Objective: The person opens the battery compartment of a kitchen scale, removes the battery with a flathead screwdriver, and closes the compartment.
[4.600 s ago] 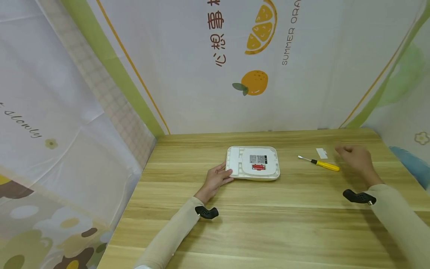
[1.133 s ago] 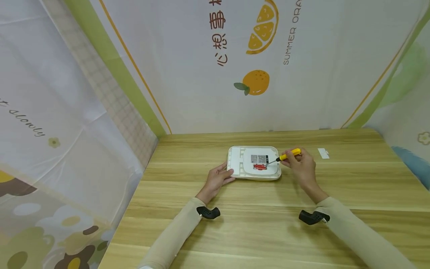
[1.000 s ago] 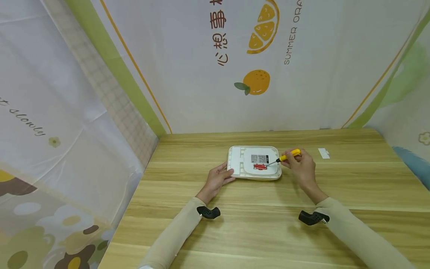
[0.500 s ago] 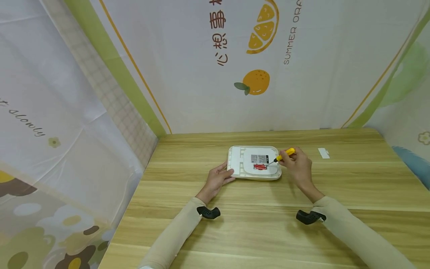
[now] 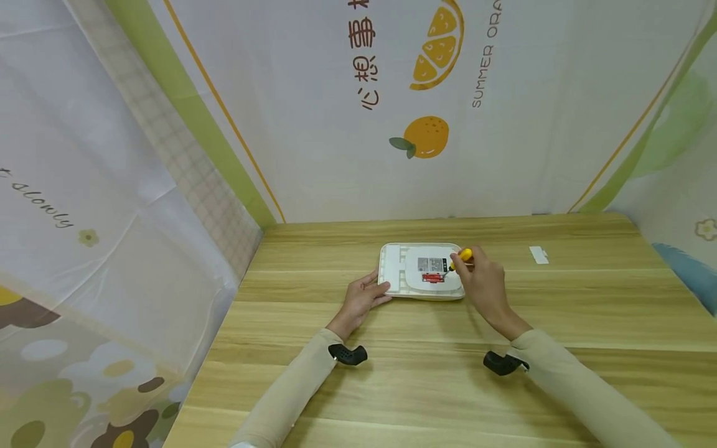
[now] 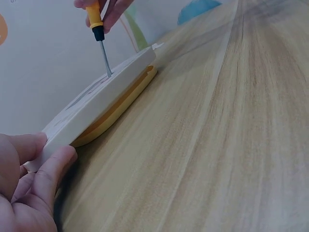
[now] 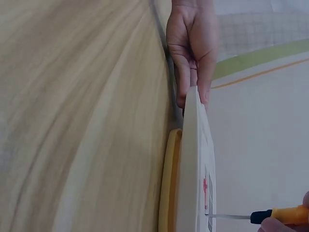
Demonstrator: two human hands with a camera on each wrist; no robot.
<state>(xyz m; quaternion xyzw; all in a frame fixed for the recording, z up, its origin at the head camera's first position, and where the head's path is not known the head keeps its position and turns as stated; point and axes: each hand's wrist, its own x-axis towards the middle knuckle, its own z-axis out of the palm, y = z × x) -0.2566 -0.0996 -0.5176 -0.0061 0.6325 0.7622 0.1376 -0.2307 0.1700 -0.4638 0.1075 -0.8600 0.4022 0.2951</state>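
Note:
A flat white plastic device (image 5: 394, 267) lies underside up in the head view, with a grey label and red batteries (image 5: 432, 277) in an uncovered compartment. My left hand (image 5: 358, 302) pinches its left edge, thumb on top and fingers below. In the left wrist view that edge is raised off the table, and a yellow part (image 6: 120, 106) shows beneath the white body. My right hand (image 5: 486, 289) grips a screwdriver (image 5: 466, 254) by its yellow handle. Its metal tip meets the device at the right end of the batteries.
A small white battery cover (image 5: 539, 255) with a tab lies on the wooden table (image 5: 426, 373), right of the device. Behind the table hangs a white cloth (image 5: 313, 124) printed with oranges.
My right hand, earlier empty beside the screwdriver lying on the table, has picked it up and brought it to the batteries. Lately it has shifted left, tilting the handle more upright. My left hand stays.

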